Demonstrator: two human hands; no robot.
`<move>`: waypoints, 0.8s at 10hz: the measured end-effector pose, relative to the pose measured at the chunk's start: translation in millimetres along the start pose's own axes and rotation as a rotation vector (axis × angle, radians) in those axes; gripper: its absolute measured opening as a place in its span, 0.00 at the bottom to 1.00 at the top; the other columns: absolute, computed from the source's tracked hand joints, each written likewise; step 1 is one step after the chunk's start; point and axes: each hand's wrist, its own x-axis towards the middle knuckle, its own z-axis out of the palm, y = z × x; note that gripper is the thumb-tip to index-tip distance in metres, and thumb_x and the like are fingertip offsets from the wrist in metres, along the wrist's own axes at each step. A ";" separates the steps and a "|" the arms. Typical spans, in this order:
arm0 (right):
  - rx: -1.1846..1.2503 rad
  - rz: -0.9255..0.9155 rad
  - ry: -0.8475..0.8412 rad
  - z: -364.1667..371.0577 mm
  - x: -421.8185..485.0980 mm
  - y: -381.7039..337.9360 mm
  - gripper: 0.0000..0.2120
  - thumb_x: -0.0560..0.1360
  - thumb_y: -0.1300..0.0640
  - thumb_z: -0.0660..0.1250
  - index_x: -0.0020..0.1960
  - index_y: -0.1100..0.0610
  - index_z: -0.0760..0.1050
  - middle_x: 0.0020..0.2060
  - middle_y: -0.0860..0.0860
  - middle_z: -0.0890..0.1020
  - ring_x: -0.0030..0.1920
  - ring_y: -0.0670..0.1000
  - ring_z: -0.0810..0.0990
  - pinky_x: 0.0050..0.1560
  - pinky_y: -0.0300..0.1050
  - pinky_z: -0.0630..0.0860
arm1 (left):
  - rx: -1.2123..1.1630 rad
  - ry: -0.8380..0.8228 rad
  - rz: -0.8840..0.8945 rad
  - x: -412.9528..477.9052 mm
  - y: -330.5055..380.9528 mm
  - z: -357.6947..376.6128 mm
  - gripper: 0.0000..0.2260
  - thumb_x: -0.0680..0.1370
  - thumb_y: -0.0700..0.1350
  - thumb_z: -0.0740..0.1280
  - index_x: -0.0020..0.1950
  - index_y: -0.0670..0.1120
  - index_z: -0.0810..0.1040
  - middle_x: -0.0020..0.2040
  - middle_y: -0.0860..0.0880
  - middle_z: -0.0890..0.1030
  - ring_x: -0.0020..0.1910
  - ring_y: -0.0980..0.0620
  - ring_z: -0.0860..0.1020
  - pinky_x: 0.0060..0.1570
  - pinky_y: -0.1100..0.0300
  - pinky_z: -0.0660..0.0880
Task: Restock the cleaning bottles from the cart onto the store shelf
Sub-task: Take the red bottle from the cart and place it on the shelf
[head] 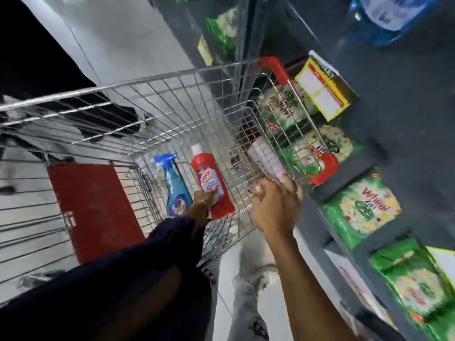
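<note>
We're leaning over the wire cart (172,112), and our left hand (203,201) is down at its floor, fingers closing onto the lower end of the red bottle (211,183), which lies flat on the mesh. Just beside it lies the blue spray bottle (176,185), trigger pointing away from us. Our right hand (275,203) is wrapped around the cart's near rim, and seems to have a pale bottle (266,157) pinned there too, though blur keeps us from being sure.

Here's the worry: the left grip sits low on the red bottle, far from its white cap, so on the lift it could pivot and slip back onto the mesh, or knock the spray bottle. The cart may also roll if the right hand lets go while we're leaning.

The store shelf (384,153) runs close along our right, dark grey and packed with green detergent bags (364,207), with a yellow box (322,89) farther along. Pale floor underfoot, dim light, a tight aisle.
</note>
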 end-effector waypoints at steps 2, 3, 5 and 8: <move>-0.044 -0.048 0.000 3.8 -0.7 3.2 0.06 0.70 0.55 0.68 0.46 0.53 0.80 0.52 0.52 0.85 0.70 0.53 0.67 0.64 0.48 0.50 | -0.026 0.240 -0.037 39.4 -0.9 12.2 0.11 0.73 0.36 0.71 0.34 0.43 0.72 0.24 0.50 0.73 0.18 0.58 0.71 0.15 0.69 0.68; -0.035 -0.056 0.015 3.8 -0.9 2.3 0.08 0.71 0.55 0.64 0.47 0.52 0.80 0.52 0.51 0.85 0.68 0.53 0.68 0.64 0.49 0.52 | 0.015 0.272 -0.016 41.1 -2.7 0.4 0.09 0.70 0.39 0.75 0.41 0.39 0.75 0.34 0.44 0.77 0.27 0.52 0.73 0.19 0.66 0.73; 0.086 -0.102 -0.048 -11.5 -9.5 4.5 0.11 0.75 0.56 0.59 0.45 0.54 0.80 0.48 0.54 0.85 0.59 0.54 0.75 0.65 0.49 0.58 | -0.069 0.221 0.070 -11.6 26.3 -12.8 0.18 0.70 0.43 0.74 0.54 0.36 0.73 0.52 0.34 0.80 0.32 0.49 0.76 0.36 0.56 0.79; 1.132 0.145 -0.282 -91.1 -67.3 9.4 0.19 0.75 0.46 0.64 0.60 0.55 0.76 0.56 0.48 0.81 0.57 0.43 0.78 0.61 0.47 0.74 | -0.170 -0.125 0.469 -163.9 85.8 -10.2 0.12 0.68 0.45 0.72 0.45 0.47 0.72 0.49 0.43 0.83 0.40 0.49 0.83 0.33 0.59 0.79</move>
